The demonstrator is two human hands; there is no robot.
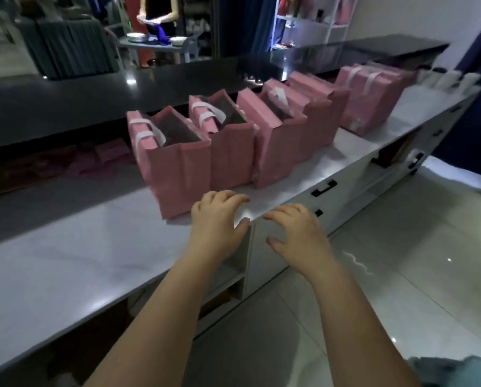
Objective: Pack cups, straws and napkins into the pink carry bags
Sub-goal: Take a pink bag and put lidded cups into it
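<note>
Pink carry bags (233, 141), upright, open-topped

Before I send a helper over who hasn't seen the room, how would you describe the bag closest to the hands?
On the long white counter stands a row of pink carry bags. The nearest pink bag is at the row's left end, just beyond the left hand. Unlike its neighbours, nothing stands to its left.

Left hand (218, 219) and right hand (296, 233) extended, palms down, empty.

both empty hands, left hand (219, 219) and right hand (298, 233), hover near pink bags (178, 163).
</note>
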